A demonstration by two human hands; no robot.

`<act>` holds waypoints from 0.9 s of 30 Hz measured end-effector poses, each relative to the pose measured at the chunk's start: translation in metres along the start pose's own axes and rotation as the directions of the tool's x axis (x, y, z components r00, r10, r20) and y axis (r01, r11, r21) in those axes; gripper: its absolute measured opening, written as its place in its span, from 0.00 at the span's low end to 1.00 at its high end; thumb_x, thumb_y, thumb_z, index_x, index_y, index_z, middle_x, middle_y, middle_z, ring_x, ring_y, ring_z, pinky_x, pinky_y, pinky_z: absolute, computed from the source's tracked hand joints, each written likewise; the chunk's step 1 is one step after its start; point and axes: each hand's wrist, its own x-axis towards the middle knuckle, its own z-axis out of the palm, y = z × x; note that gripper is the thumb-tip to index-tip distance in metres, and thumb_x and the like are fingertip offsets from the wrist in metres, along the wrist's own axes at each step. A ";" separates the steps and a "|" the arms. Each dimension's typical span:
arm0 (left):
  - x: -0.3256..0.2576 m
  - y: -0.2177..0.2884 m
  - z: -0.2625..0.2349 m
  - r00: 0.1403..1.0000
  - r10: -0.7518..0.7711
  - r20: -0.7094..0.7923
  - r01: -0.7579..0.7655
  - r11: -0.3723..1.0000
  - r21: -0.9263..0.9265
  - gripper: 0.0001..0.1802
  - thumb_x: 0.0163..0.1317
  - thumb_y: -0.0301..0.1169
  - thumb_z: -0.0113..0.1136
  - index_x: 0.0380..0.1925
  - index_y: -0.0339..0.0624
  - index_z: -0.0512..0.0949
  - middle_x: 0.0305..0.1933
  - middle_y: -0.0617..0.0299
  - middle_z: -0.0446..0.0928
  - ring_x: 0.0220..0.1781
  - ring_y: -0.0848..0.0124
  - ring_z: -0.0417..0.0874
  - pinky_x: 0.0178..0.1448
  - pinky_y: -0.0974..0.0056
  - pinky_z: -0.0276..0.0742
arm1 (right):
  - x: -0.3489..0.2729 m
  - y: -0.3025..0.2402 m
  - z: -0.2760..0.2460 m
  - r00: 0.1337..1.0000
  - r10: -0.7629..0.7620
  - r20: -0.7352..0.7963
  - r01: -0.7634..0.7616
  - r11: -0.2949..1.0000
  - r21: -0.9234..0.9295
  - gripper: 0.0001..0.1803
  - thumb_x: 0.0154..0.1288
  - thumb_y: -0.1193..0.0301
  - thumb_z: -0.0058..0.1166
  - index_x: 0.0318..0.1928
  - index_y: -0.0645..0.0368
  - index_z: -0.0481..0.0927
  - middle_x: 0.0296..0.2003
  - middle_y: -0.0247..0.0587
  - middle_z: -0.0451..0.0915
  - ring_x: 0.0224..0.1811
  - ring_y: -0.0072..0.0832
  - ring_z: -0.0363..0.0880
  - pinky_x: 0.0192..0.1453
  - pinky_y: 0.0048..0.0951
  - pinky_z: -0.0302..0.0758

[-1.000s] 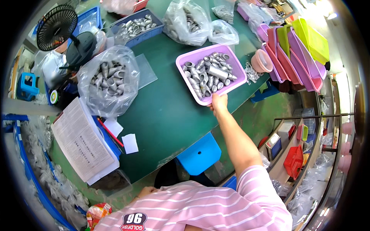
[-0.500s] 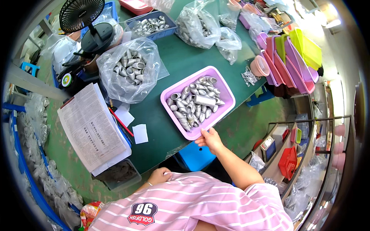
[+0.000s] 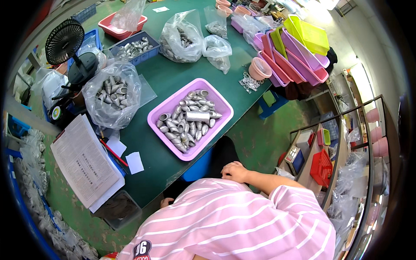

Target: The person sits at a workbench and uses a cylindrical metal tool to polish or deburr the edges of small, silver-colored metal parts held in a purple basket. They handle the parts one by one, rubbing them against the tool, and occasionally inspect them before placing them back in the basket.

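Observation:
My right hand [image 3: 235, 172] rests on my dark trouser leg [image 3: 224, 151] just off the table's near edge, its fingers loosely bent and nothing in them. Only a small part of my left hand [image 3: 166, 202] shows low at the centre, beside my striped shirt; its fingers are mostly hidden. Nearest to both hands is a light purple plastic tray [image 3: 223, 94] on the green table. Inside it lie many short, ribbed silver tube pieces [image 3: 177, 141] and one smooth silver cylinder [image 3: 197, 116] on top. Neither hand touches the tray.
Left of the tray stand an open plastic bag [image 3: 130, 78] of similar pieces, papers [image 3: 86, 162], a red pen [image 3: 114, 152] and a black fan [image 3: 65, 41]. Farther back are a blue bin [image 3: 149, 53] and more bags [image 3: 182, 37]. Stacked coloured trays [image 3: 294, 52] stand at the right.
My right hand has left the tray's near rim and come down onto my leg. My left hand has become more hidden. The whole view has shifted, so the table things appear farther left.

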 end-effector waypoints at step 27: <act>-0.018 0.300 -0.016 0.985 -0.153 0.076 0.143 0.982 0.124 0.20 0.64 0.43 0.52 0.48 0.41 0.78 0.42 0.42 0.80 0.49 0.44 0.80 0.53 0.50 0.76 | 0.195 0.051 -0.159 0.755 -0.570 -0.323 0.550 0.819 -0.160 0.27 0.44 0.65 0.66 0.46 0.61 0.75 0.37 0.41 0.71 0.41 0.37 0.72 0.40 0.40 0.68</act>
